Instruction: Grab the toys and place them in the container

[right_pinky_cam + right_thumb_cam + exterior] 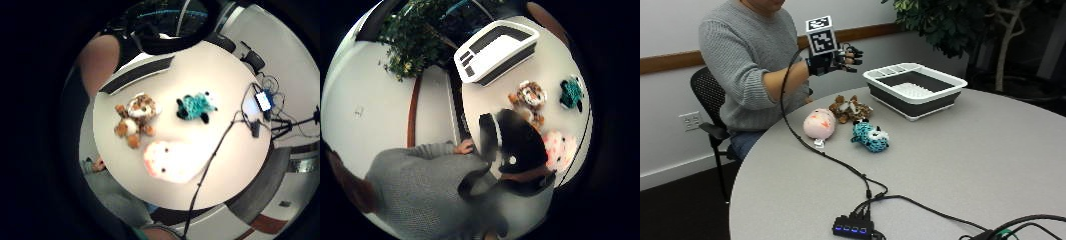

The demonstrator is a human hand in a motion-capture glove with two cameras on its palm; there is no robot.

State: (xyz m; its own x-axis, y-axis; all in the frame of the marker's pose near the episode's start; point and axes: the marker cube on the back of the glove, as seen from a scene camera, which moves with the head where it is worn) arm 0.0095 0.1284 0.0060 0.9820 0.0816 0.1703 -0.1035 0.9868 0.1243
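Currently, toys: three on the round grey table (986, 150), none in the container, none touched by a hand.
Pink toy (820, 123): rounded plush, lies on its side at the table edge nearest the seated person; just beside the tiger toy, a black cable running past its lower end.
Tiger toy (850, 108): orange, brown and white plush, lies between the pink toy and the container, apart from the container.
Teal toy (869, 136): teal plush with black and white patches, sits just in front of the tiger toy and beside the pink toy, toward the table's middle.
Container (915, 89): white-rimmed, dark-walled tub with a ribbed white floor, stands upright on the table past the toys; nothing seen inside.
Right hand (835, 60): black glove, raised in the air well above the table, roughly above the gap between the tiger toy and the container; fingers loosely curled, holding nothing.
Palm views: both look down from high up; all three toys show small on the tabletop, pink toy (167, 161), tiger toy (136, 118), teal toy (196, 106).
Other hand (465, 147): bare, low at the table edge by the person's lap.
Person: grey sweater, seated on a black chair (706, 100).
Cable hub (853, 227): black, blue lights, near table edge, well apart from the toys.
Plant (959, 25): leafy, behind the table.
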